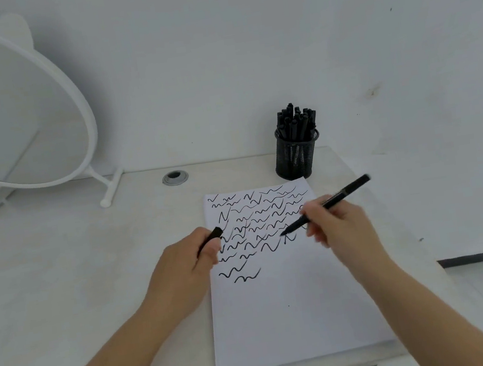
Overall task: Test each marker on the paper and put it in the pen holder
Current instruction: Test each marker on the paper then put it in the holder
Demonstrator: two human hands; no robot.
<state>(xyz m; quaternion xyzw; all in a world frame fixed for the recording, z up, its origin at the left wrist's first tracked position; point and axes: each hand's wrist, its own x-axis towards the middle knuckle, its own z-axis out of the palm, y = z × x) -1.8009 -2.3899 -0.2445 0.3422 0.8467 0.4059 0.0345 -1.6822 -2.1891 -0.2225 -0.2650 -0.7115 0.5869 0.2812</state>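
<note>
- Head view, right hand [338, 226]: fingers curled round an uncapped black marker [327, 205], tip pointing down-left over the squiggles at frame centre; whether tip touches the sheet cannot be told. Barrel angles up-right past the paper edge.
- Left hand [183, 265]: fingers curled round a black marker cap [215, 235], cap end poking out toward the upper right, at the left edge of the paper.
- Hands apart, either side of the scribbled area.
- Paper [290, 315]: white sheet, centre-right of frame, upper half covered in black test marks, lower half blank. Near edge just short of the desk front edge.
- Pen holder [295, 156]: black mesh cup just above the paper's top right corner, packed with black markers [296, 119], standing near the desk back edge by the wall.
- Desk [62, 285]: bare surface left of the paper; right edge close beside the paper.
- Round white mirror [6, 107] on a stand in upper left; cable grommet [175, 178] right of it, at the desk back.
</note>
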